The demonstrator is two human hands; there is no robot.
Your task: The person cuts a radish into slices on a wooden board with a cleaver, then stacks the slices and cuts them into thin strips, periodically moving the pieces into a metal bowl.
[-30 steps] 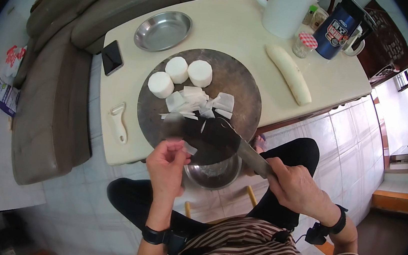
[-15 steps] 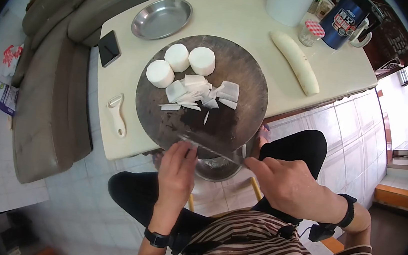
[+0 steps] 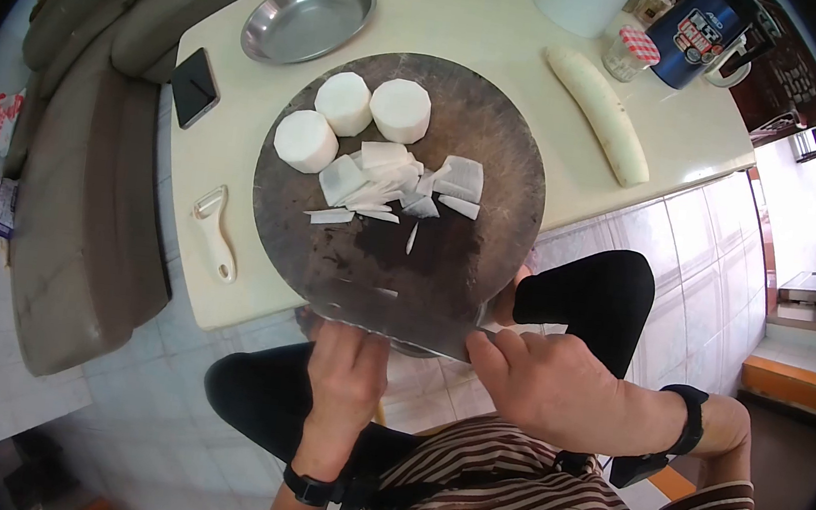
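My right hand (image 3: 546,384) is closed round the handle of a kitchen knife (image 3: 376,314), whose broad blade points left over the near rim of a round wooden chopping board (image 3: 498,129). At the blade's lower edge, the pressed-together fingers of my left hand (image 3: 347,367) meet the metal; the fingertips are hidden behind it. Three peeled white radish chunks (image 3: 400,110) stand at the board's back left. Thin radish slices (image 3: 377,176) lie in a loose heap mid-board, with a narrow sliver (image 3: 412,238) nearer me.
Left of the board lie a white peeler (image 3: 217,233) and a dark phone (image 3: 194,88). Behind it sits a metal dish (image 3: 309,20). A whole white radish (image 3: 600,116) rests to the right, near a checked-lid jar (image 3: 631,55) and a blue flask (image 3: 697,36). Below the board's edge, a metal bowl is mostly hidden.
The blade has turned from nearly edge-on to showing its broad face. My left hand has shifted slightly lower, still against the blade; my right hand keeps hold of the handle. The view has tilted slightly.
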